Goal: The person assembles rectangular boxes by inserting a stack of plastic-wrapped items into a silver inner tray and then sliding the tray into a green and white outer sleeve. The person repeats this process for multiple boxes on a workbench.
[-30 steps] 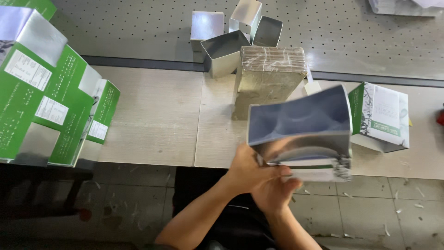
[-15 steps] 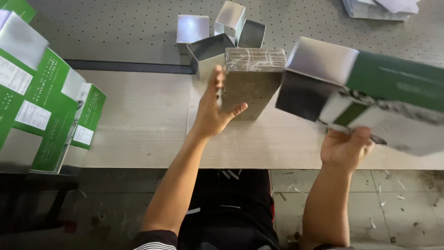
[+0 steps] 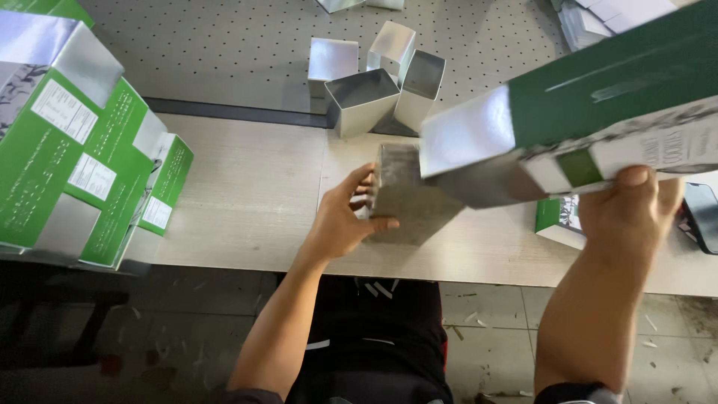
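My left hand (image 3: pixel 345 218) grips the near left side of a grey stack of flat silvery sheets (image 3: pixel 410 196) standing on the wooden table (image 3: pixel 247 194), thumb at the front, fingers on the side. My right hand (image 3: pixel 632 213) holds up a large green and silver carton (image 3: pixel 591 112), lifted above the table at the right and tilted, its open silver end pointing left over the stack. The carton hides the stack's far right part.
Three small open silver box sleeves (image 3: pixel 374 82) stand behind the stack at the edge of a perforated grey surface. Green and silver cartons (image 3: pixel 75 157) are piled at the left. Another green carton (image 3: pixel 559 221) lies under the raised one. A dark object (image 3: pixel 701 213) sits at the far right.
My left hand has moved from the stack's top to grip its near side. My right hand has lifted the big carton higher and closer to the camera. The view has shifted down.
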